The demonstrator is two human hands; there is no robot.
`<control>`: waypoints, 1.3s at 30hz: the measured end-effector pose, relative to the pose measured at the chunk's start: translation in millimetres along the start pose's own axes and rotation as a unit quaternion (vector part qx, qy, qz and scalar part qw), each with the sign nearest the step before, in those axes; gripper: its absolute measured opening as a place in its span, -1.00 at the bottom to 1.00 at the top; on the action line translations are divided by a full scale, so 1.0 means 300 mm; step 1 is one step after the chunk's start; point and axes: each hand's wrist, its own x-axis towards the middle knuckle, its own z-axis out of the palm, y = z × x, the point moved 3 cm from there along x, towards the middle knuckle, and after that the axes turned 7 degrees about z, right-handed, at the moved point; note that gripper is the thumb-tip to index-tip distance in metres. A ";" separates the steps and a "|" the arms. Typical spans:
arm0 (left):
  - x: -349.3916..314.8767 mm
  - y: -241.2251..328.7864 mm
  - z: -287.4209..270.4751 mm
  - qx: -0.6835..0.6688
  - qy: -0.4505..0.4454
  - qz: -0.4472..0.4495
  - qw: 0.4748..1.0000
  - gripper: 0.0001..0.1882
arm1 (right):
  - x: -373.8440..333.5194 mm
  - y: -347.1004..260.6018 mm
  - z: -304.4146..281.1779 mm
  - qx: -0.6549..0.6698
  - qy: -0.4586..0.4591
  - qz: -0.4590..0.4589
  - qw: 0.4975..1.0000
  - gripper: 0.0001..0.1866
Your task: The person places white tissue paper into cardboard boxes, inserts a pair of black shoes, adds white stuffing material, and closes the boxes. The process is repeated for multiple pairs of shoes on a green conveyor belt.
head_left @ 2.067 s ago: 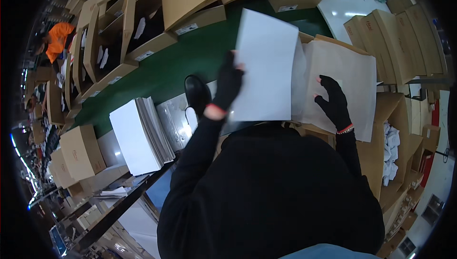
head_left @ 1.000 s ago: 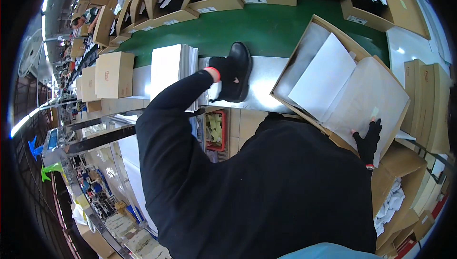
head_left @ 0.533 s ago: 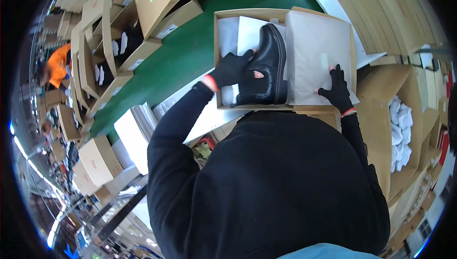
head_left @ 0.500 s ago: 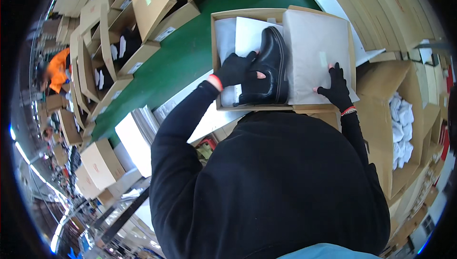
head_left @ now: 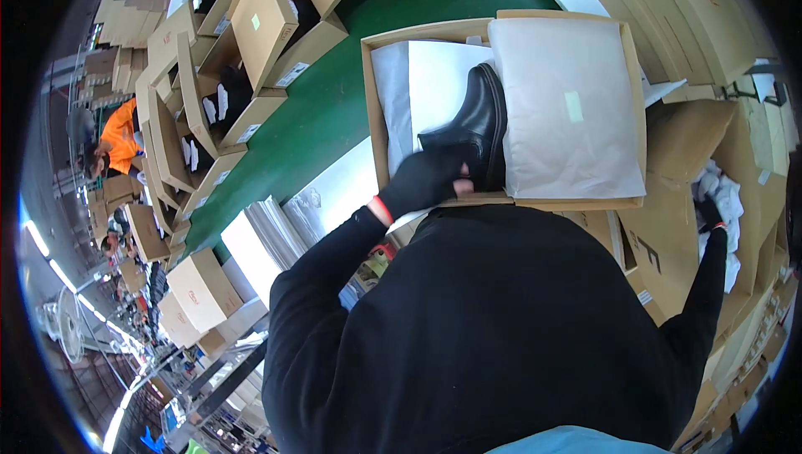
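Black leather, smooth and glossy, shapes the ankle boot (head_left: 483,111), which lies on its side in an open cardboard shoebox (head_left: 373,103) at the centre of the frame, toe toward the top edge and thick sole facing right. The left hand (head_left: 430,178), blurred in a black fingerless glove, covers the boot's lower end — fingers partly bent, though whether they grip it is unclear.

Around these, from the left, come a person in an orange top (head_left: 121,136), open brown boxes (head_left: 266,20) at the upper left, a stack of flat white sheets (head_left: 253,245) and the green work surface (head_left: 351,86). Inside the shoebox, a smooth white sheet (head_left: 434,86) lies beneath the boot; lightly wrinkled tissue paper (head_left: 547,111) with a pale green sticker (head_left: 573,106) covers the right part. At far right, the gloved right hand (head_left: 710,210) is inside a brown carton (head_left: 668,233) among crumpled white paper (head_left: 728,195) — its fingers are hidden, so their opening and any hold don't show.
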 end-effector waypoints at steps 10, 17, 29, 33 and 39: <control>-0.101 0.039 0.136 0.026 -0.007 -0.039 0.999 -0.65 | -0.060 -0.369 0.170 0.003 -0.222 -0.125 0.967 -0.68; -0.066 0.049 0.083 0.028 -0.090 -0.160 0.983 -0.74 | -0.090 -0.270 0.040 0.100 -0.139 -0.165 0.971 -0.71; -0.087 0.155 -0.011 0.013 0.035 -0.144 0.989 -0.74 | -0.114 -0.311 -0.096 -0.031 -0.262 -0.106 0.959 -0.74; -0.002 0.250 -0.113 -0.014 0.147 -0.028 0.989 -0.66 | -0.201 -0.102 -0.481 0.314 0.029 0.009 0.949 -0.68; 0.162 0.449 -0.197 -0.124 0.186 0.130 0.966 -0.02 | -0.458 -0.698 -0.956 0.459 0.150 -0.234 0.844 -0.73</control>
